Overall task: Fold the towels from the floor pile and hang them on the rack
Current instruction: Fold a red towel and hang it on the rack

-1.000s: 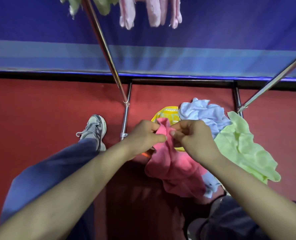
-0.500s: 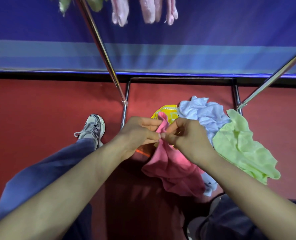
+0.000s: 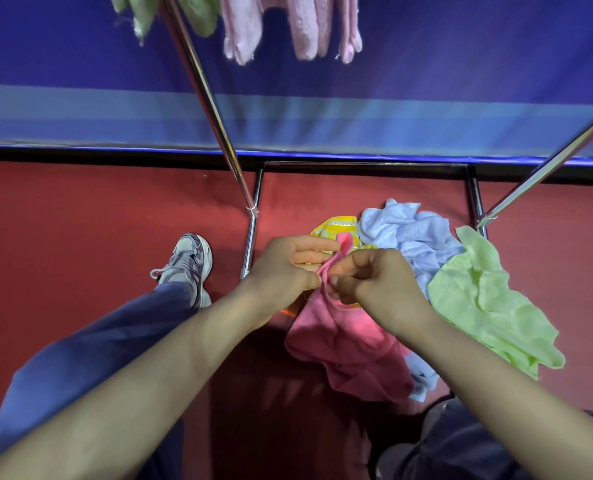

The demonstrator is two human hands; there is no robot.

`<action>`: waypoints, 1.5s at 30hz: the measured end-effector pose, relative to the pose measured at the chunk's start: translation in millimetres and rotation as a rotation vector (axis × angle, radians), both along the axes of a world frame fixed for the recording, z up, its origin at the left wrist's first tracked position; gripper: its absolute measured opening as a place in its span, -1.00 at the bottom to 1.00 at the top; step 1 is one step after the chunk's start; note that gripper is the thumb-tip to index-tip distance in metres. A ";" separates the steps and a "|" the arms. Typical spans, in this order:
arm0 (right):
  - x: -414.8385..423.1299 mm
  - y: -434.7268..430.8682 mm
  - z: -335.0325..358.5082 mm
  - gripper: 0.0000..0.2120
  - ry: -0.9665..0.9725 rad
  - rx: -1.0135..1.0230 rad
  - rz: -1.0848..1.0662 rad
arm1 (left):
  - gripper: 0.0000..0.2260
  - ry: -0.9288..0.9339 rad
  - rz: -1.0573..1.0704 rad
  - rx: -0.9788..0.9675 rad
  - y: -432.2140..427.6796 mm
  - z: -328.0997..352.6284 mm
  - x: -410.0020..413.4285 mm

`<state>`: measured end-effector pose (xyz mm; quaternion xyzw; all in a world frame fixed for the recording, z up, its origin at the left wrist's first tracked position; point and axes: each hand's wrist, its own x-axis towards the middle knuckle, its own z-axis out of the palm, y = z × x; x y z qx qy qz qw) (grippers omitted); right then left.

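Note:
A dark pink towel [image 3: 350,348] hangs bunched from both my hands above the floor pile. My left hand [image 3: 288,268] pinches its top edge between thumb and fingers. Right beside it, my right hand [image 3: 374,282] pinches the same edge, fingers curled. Under them lies the pile: a yellow towel [image 3: 333,226], a pale blue towel [image 3: 413,233] and a light green towel [image 3: 489,303]. The metal rack [image 3: 215,109] rises over the pile, with a pale pink towel [image 3: 288,26] and a green towel [image 3: 170,12] hung at the top.
Red carpet floor [image 3: 80,220] all around. A blue wall [image 3: 392,98] stands behind the rack. My left shoe [image 3: 187,261] and blue trouser leg [image 3: 90,358] are at the left; a dark knee [image 3: 461,441] is at the lower right. The rack's base bars [image 3: 364,164] frame the pile.
My hands have drawn closer together on the pink towel's edge, and my fingers have shifted along it. The view has dropped slightly, so more of the hung towels shows.

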<state>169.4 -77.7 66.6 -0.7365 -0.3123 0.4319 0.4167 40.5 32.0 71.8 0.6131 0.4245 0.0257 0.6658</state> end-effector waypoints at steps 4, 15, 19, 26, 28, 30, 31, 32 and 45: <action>0.2 -0.3 -0.5 -0.75 0.024 0.009 -0.017 | -0.43 -0.006 -0.022 0.016 -0.8 4.4 1.0; -0.4 -1.2 4.5 -0.76 -0.038 0.011 0.003 | -0.41 -0.037 -0.103 0.053 0.1 5.4 2.0; -3.1 -1.5 7.7 -0.80 -0.201 -0.050 0.061 | -0.39 0.001 -0.138 0.109 1.3 3.7 0.5; -0.1 -3.6 3.5 -0.62 -0.484 -0.048 0.116 | -0.35 0.019 -0.245 0.295 -1.4 7.5 -0.6; 0.3 -3.4 3.4 -0.60 -0.472 -0.015 0.159 | -0.29 0.009 -0.261 0.368 -3.7 10.2 -1.3; -0.9 -3.0 3.7 -0.70 -0.431 -0.008 0.200 | -0.28 -0.012 -0.263 0.444 -7.1 13.5 -0.4; -1.8 -2.9 2.9 -0.78 -0.435 -0.009 0.219 | -0.29 -0.036 -0.254 0.468 -8.8 15.0 0.2; -3.0 -3.2 2.1 -0.86 -0.453 -0.006 0.227 | -0.31 -0.064 -0.242 0.481 -10.1 15.7 0.6; 2.1 -1.4 13.1 -0.83 -0.534 -0.012 0.119 | -0.55 -0.094 -0.150 0.519 -15.4 18.1 6.9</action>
